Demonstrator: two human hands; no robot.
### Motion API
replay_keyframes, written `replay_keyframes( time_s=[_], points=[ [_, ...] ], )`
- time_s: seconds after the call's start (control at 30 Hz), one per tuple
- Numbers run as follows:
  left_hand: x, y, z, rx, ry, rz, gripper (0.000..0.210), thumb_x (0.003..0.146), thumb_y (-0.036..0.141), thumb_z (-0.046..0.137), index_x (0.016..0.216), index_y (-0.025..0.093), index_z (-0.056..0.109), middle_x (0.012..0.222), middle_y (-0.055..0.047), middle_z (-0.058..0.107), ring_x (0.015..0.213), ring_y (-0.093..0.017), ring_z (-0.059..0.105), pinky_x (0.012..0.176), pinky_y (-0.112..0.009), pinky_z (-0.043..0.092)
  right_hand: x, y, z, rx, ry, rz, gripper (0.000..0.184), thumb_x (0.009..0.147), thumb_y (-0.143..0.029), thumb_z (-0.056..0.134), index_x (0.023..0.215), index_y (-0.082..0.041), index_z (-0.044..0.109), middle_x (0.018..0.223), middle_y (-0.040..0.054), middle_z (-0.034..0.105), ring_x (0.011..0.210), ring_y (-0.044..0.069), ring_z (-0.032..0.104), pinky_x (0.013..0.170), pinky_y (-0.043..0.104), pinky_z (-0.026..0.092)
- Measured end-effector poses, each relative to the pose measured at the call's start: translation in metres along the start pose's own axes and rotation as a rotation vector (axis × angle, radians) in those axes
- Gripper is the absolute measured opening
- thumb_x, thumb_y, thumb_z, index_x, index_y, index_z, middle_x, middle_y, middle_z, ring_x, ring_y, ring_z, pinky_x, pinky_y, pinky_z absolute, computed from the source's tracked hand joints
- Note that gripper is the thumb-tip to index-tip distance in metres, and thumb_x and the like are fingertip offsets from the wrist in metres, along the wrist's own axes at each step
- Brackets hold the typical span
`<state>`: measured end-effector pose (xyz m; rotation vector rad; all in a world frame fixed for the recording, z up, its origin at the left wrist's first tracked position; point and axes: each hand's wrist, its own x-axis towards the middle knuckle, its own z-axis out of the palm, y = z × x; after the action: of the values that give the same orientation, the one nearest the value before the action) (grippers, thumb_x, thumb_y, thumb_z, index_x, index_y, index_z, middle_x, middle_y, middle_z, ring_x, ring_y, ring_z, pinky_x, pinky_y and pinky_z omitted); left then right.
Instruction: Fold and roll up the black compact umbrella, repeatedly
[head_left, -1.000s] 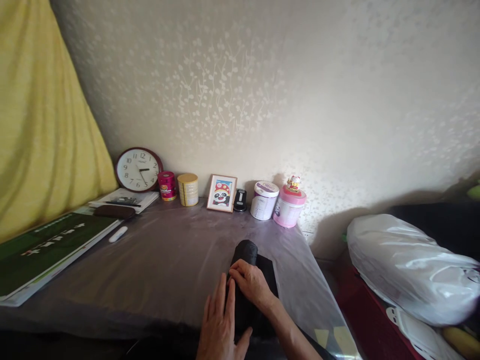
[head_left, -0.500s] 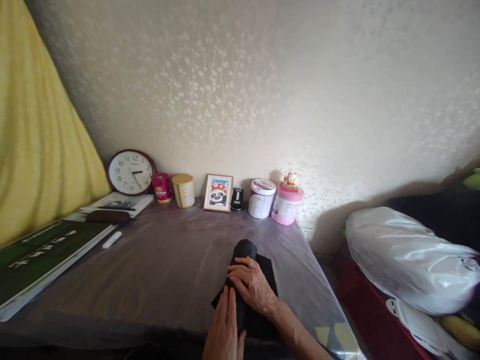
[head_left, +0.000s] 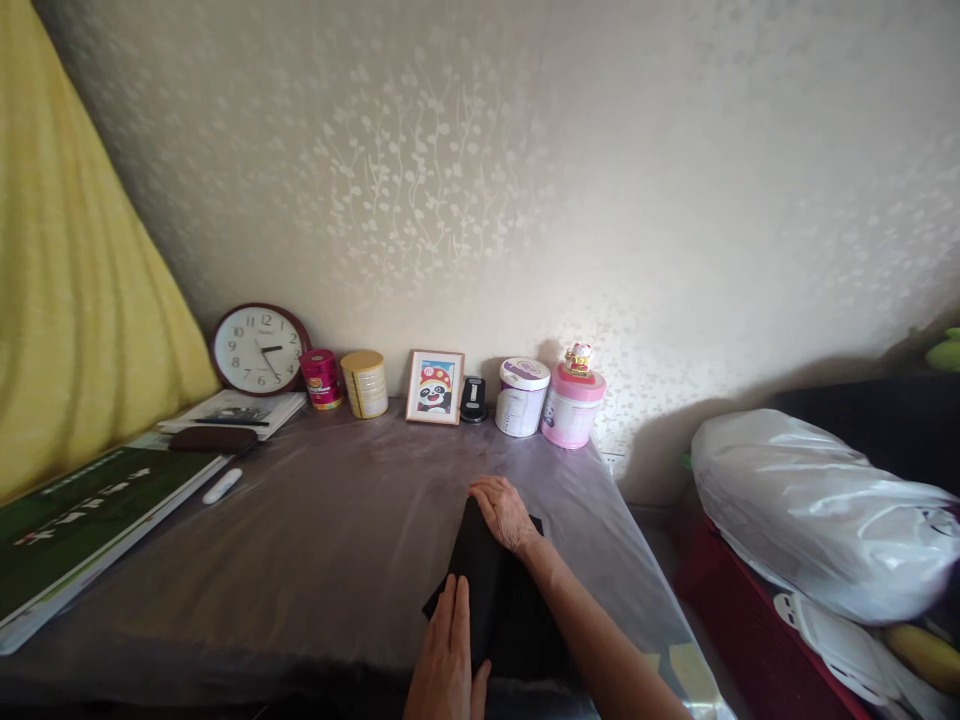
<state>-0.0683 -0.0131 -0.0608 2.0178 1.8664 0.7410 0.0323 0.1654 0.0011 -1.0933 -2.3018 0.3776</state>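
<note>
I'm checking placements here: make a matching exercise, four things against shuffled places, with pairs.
1. right hand
2. left hand
3. small red, gold and white figurine
4. round white clock with dark red rim

A. atop the round pink-lidded tub
B. far end of the long black bundle
C. left of the magenta round tin
D. on the bundle's near part

Pairs: 1-B, 2-D, 3-A, 4-C

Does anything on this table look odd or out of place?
Slightly: the clock stands at the back of the table rather than hanging up, and a figurine perches on the pink tub. No spill shows.
</note>
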Motion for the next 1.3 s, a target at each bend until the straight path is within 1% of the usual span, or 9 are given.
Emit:
replay_keyframes(
  time_s=[0.13, 0.27, 0.37, 0.43, 0.6, 0.77, 0.87, 1.03, 1.3],
  points=[
    [-0.002, 0.004, 0.001, -0.036, 0.078, -0.005, 0.066, 0.079, 0.013, 0.033, 0.141, 0.015, 0.011, 0.148, -0.012, 0.021, 0.134, -0.022, 0.027, 0.105, -0.039, 0.036, -0.008, 0.015, -0.012, -0.008, 0.11, 0.263, 0.032, 0.09, -0.026, 0.037, 0.111, -0.017, 0.059, 0.112, 0.0094, 0.063, 0.107, 0.018, 0.056, 0.097, 0.033, 0.036],
    [-0.003, 0.006, -0.002, -0.091, 0.077, -0.003, 0.065, 0.082, 0.016, 0.033, 0.141, 0.021, 0.005, 0.149, -0.01, 0.02, 0.134, -0.023, 0.027, 0.103, -0.04, 0.038, -0.037, 0.037, -0.035, 0.102, 0.234, 0.505, 0.031, 0.086, -0.031, 0.04, 0.104, -0.016, 0.06, 0.103, 0.0091, 0.066, 0.097, 0.019, 0.061, 0.085, 0.031, 0.045],
    [-0.003, 0.006, -0.008, -0.116, 0.003, 0.01, 0.065, 0.083, 0.017, 0.033, 0.141, 0.018, 0.005, 0.149, -0.012, 0.018, 0.135, -0.022, 0.024, 0.105, -0.04, 0.036, -0.062, 0.045, -0.047, 0.262, 0.21, 0.64, 0.031, 0.084, -0.034, 0.039, 0.1, -0.016, 0.058, 0.088, 0.008, 0.067, 0.079, 0.019, 0.065, 0.065, 0.028, 0.051],
    [-0.002, 0.006, -0.012, -0.119, -0.022, 0.018, 0.064, 0.083, 0.017, 0.033, 0.141, 0.014, 0.006, 0.149, -0.014, 0.016, 0.136, -0.022, 0.021, 0.107, -0.04, 0.033, -0.075, 0.044, -0.049, 0.348, 0.166, 0.69, 0.031, 0.083, -0.036, 0.039, 0.097, -0.016, 0.058, 0.081, 0.0064, 0.066, 0.069, 0.018, 0.065, 0.051, 0.025, 0.049],
    [-0.004, 0.009, -0.015, -0.121, -0.007, 0.002, 0.077, 0.074, 0.01, 0.04, 0.141, 0.014, 0.004, 0.15, -0.013, 0.015, 0.136, -0.022, 0.021, 0.107, -0.039, 0.032, -0.093, 0.023, -0.046, 0.355, 0.112, 0.691, 0.034, 0.081, -0.041, 0.04, 0.096, -0.018, 0.06, 0.066, 0.0023, 0.063, 0.056, 0.018, 0.061, 0.04, 0.025, 0.044],
    [-0.005, 0.013, -0.019, -0.126, -0.018, -0.023, 0.086, 0.065, 0.003, 0.042, 0.141, 0.014, 0.003, 0.15, -0.011, 0.016, 0.137, -0.02, 0.019, 0.108, -0.037, 0.032, -0.094, 0.006, -0.043, 0.186, 0.173, 0.587, 0.036, 0.079, -0.045, 0.042, 0.091, -0.018, 0.062, 0.067, 0.0039, 0.065, 0.062, 0.02, 0.061, 0.058, 0.03, 0.047],
    [-0.004, 0.015, -0.022, -0.148, -0.04, -0.043, 0.089, 0.062, 0.002, 0.041, 0.141, 0.015, 0.004, 0.15, -0.01, 0.015, 0.137, -0.021, 0.018, 0.108, -0.038, 0.03, -0.092, 0.001, -0.039, 0.152, 0.164, 0.593, 0.037, 0.078, -0.046, 0.045, 0.094, -0.018, 0.061, 0.07, 0.0043, 0.067, 0.065, 0.021, 0.062, 0.062, 0.031, 0.046],
    [-0.003, 0.015, -0.025, -0.131, -0.082, -0.043, 0.088, 0.061, 0.002, 0.041, 0.141, 0.011, 0.006, 0.15, -0.012, 0.013, 0.137, -0.021, 0.019, 0.108, -0.034, 0.029, -0.083, -0.01, -0.032, 0.19, 0.168, 0.583, 0.034, 0.079, -0.041, 0.045, 0.1, -0.018, 0.06, 0.086, 0.0068, 0.068, 0.081, 0.023, 0.063, 0.072, 0.031, 0.047],
    [-0.002, 0.012, -0.027, -0.124, -0.069, -0.077, 0.085, 0.062, 0.004, 0.04, 0.141, 0.009, 0.008, 0.148, -0.012, 0.023, 0.136, -0.02, 0.022, 0.108, -0.034, 0.029, -0.06, -0.029, -0.016, 0.343, 0.21, 0.509, 0.041, 0.08, -0.043, 0.044, 0.105, -0.013, 0.058, 0.09, 0.0093, 0.067, 0.084, 0.023, 0.062, 0.073, 0.031, 0.048]
  ],
)
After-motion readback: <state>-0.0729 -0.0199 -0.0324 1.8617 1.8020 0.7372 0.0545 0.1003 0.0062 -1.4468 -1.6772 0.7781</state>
